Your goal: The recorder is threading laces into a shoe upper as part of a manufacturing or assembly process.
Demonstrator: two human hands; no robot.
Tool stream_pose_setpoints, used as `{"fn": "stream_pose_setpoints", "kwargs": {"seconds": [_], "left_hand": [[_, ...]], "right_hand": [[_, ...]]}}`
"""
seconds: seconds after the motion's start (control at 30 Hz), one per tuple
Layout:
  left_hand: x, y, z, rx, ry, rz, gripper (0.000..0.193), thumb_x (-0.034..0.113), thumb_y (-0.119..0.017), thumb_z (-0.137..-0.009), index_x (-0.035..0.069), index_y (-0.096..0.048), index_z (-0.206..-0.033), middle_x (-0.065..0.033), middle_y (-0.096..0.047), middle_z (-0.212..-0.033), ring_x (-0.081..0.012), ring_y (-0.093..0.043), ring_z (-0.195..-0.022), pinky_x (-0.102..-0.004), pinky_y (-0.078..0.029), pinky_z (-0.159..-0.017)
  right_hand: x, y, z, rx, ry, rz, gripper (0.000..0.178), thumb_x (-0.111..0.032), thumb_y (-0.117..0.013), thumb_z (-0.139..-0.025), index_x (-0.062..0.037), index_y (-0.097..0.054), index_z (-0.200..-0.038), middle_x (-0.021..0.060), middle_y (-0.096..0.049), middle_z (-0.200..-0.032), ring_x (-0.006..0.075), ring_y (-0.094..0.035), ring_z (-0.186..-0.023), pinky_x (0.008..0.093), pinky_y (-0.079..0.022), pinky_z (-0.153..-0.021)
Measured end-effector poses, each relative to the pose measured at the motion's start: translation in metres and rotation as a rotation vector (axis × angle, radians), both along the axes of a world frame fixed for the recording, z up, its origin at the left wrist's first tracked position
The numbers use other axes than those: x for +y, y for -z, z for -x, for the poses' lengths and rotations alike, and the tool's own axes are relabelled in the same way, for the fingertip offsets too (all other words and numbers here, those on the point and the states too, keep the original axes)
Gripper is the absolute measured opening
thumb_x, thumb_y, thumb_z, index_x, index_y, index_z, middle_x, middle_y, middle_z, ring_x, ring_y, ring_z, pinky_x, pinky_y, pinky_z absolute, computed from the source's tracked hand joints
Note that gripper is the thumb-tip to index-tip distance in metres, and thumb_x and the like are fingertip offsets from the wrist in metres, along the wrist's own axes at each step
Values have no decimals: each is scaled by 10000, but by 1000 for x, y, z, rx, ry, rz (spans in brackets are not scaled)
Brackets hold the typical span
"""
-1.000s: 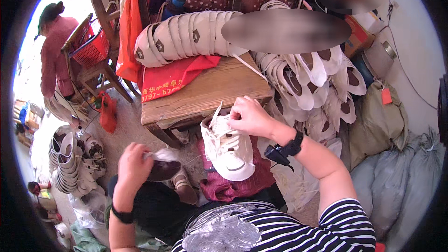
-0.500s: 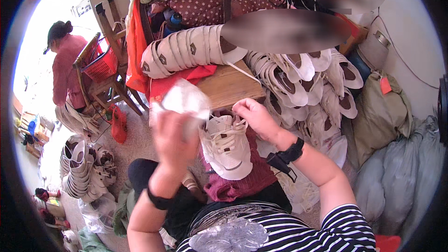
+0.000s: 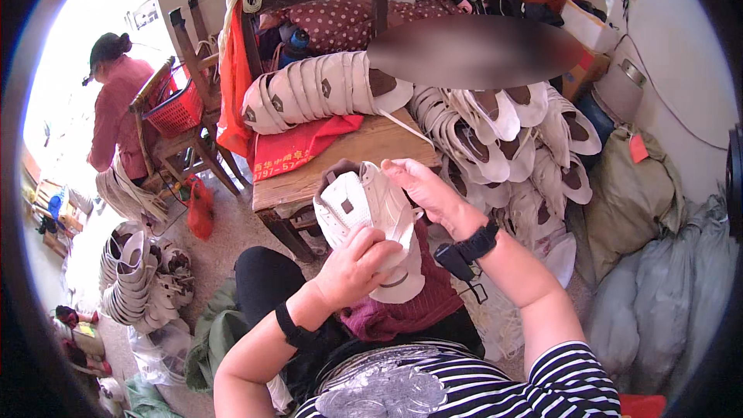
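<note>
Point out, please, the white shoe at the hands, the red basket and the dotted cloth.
Shoe (image 3: 357, 212), head view: on its side panel.
Basket (image 3: 176, 113), head view: on its outer wall.
Dotted cloth (image 3: 333, 20), head view: on its left part.

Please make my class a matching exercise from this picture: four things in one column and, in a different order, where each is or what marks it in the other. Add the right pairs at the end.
Things
1. Red basket
2. Olive sack
3. Row of nested shoe uppers
4. The person's left hand

Places and marks
A. Laid across the wooden table
B. Fingers on a white shoe upper
C. Bears an orange-red tag
D. On a chair at the left

Right pairs: 1-D, 2-C, 3-A, 4-B
</note>
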State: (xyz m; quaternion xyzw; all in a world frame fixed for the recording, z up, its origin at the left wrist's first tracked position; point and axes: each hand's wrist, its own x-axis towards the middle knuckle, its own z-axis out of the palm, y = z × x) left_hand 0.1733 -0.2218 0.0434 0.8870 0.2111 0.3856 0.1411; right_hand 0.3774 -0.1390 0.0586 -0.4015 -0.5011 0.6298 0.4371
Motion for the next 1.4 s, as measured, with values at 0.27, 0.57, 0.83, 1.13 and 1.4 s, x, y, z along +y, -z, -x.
{"fn": "stream_pose_setpoints", "kwargs": {"seconds": [0.27, 0.57, 0.83, 1.13, 1.4], "left_hand": [[8, -29, -11, 168, 55, -125, 398, 139, -796, -686, 66, -652, -1050, -97, -520, -968, -286, -552, -843, -396, -490, -769], [21, -11, 1, -260, -445, -5, 257, 91, -682, -818, 22, -651, -1063, -153, -601, -1072, -334, -560, -1078, -404, -437, -964], [60, 54, -7, -443, -390, 808, 665, 333, -719, -859, 3, -438, -1363, -197, -517, -1282, -264, -514, -1197, -355, -415, -1013], [69, 74, -11, -490, -238, 967, 635, 261, -714, -888, 36, -388, -1385, -110, -554, -1220, -183, -525, -1130, -314, -436, -974], [74, 77, 2, -500, -318, 998, 564, 274, -664, -937, 73, -393, -1389, -87, -556, -1221, -160, -545, -1080, -282, -440, -936]], "right_hand": [[0, 8, 0, 137, 222, -45, 649, -390, -705, -899, 63, -451, -1287, 127, -577, -1145, 167, -559, -1034, 292, -481, -880], [8, 52, -19, -73, 259, -52, 478, -354, -653, -942, 52, -567, -1179, 96, -625, -1084, 153, -570, -997, 294, -464, -900], [-1, 75, 10, -258, 207, -304, 552, -371, -634, -937, 57, -505, -1261, 162, -586, -1193, 196, -560, -1069, 322, -445, -949], [0, 123, -2, -265, 244, -447, 518, -408, -563, -971, 22, -502, -1254, 211, -558, -1225, 306, -530, -1157, 389, -407, -1006], [-81, 209, -163, -503, 103, 172, 343, -344, -543, -991, -29, -671, -1034, 41, -673, -890, 124, -626, -816, 286, -516, -723]]}}
